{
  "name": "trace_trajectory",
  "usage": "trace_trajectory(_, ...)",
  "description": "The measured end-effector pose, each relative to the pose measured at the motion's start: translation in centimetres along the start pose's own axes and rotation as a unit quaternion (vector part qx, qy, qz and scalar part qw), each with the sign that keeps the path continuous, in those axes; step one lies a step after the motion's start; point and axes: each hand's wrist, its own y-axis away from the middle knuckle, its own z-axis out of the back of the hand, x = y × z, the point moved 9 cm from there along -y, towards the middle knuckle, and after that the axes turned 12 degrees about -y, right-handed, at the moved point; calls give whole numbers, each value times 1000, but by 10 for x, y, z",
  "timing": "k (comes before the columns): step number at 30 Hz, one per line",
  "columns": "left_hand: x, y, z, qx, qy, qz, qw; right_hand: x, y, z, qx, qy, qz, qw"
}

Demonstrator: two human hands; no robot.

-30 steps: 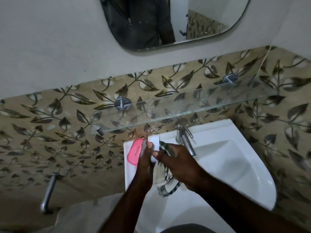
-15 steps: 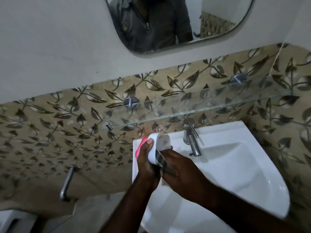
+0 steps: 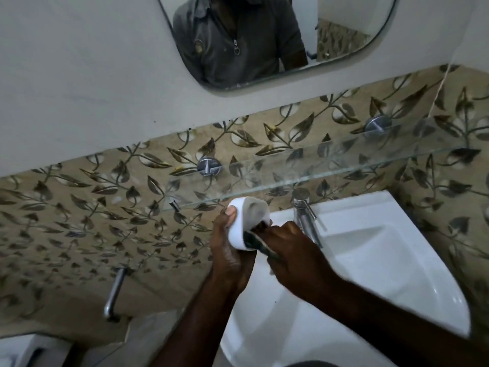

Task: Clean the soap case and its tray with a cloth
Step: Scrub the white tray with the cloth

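My left hand (image 3: 230, 250) grips a white oval soap case (image 3: 247, 215) and holds it up, hollow side facing me, above the left rim of the white basin (image 3: 370, 260). My right hand (image 3: 296, 250) presses a dark checked cloth (image 3: 260, 246) into the lower end of the case's hollow. Most of the cloth is hidden under my right hand. The pink tray seen earlier is out of sight.
A chrome tap (image 3: 304, 215) stands just right of my hands. A glass shelf (image 3: 330, 168) runs along the leaf-patterned tile wall right above the case. A mirror (image 3: 264, 41) hangs higher up. A chrome pipe (image 3: 113, 295) sticks out at lower left.
The case has been lifted and turned so its hollow faces me. The pink tray has passed out of sight. My right hand pushed the cloth into the case.
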Motion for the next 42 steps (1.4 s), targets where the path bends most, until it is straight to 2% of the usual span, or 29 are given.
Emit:
trace_trajectory(1,-3,2,-3,-2,0,-8,1000,-3,-2,3,-2,1,-4,1000)
trace_trajectory(6,-4,3,-11,-4,1,-36,999,25,-3,12,-86,-143,8,986)
trace_trajectory(9,0,-2,-5,-8,31,-20,999,22,-5,8,-55,-90,26,994)
trace_trajectory(12,1,-7,-3,1,57,-8,998,-4,-13,7,-26,-10,-15,1000)
trace_trajectory(15,1,-8,-2,4,28,-25,999,8,-18,8,-53,-93,-27,994)
trace_trajectory(18,-9,-9,-1,3,5,-58,998,30,-19,9,-69,-137,10,988)
trace_trajectory(20,-8,-11,-3,14,24,-29,999,26,-18,9,-45,-98,32,994)
trace_trajectory(22,-4,-11,-2,13,53,-11,998,10,-18,7,-12,-4,33,999)
trace_trajectory(24,0,-11,-3,16,50,-14,999,-3,-19,10,-24,26,9,999)
trace_trajectory(27,-1,-12,-6,13,15,-34,999,7,-20,12,-65,-119,-27,990)
trace_trajectory(30,-12,-13,-10,22,2,-63,998,25,-18,11,-81,-199,4,977)
trace_trajectory(31,-15,-13,-13,29,3,-59,998,25,-17,11,-74,-199,18,977)
trace_trajectory(33,-16,-11,-15,29,25,-28,999,16,-17,12,-47,-131,37,990)
trace_trajectory(36,-14,-11,-12,12,55,-16,998,-4,-21,16,-43,-55,21,997)
trace_trajectory(39,-14,-8,-12,14,18,-33,999,3,-22,13,-80,-142,-8,987)
trace_trajectory(42,-17,-7,-6,-7,-9,-51,999,22,-18,7,-92,-190,29,977)
